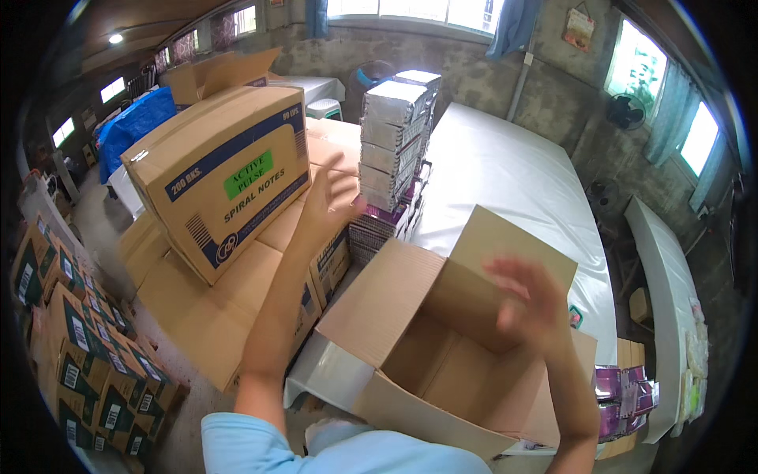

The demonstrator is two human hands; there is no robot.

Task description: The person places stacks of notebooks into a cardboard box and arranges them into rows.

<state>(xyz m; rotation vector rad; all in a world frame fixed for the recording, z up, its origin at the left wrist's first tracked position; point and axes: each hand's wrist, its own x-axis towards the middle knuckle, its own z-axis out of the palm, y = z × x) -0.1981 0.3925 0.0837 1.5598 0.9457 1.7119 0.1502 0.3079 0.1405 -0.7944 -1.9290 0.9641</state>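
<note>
In front of me an open cardboard box stands with its flaps folded out, and only bare cardboard shows inside. My right hand, blurred by motion, is over the right side of the box with its fingers apart and nothing in them. My left hand is raised with fingers stretched, beside a tall stack of spiral notebooks in bundles; whether it touches them I cannot tell. Left of that hand, a closed printed carton with a green label rests tilted on other cartons.
The stack stands on a long table with a white cover. Purple notebook packs lie at the lower right. Several brown and green cartons are piled on the floor at the left. A second white table runs along the right.
</note>
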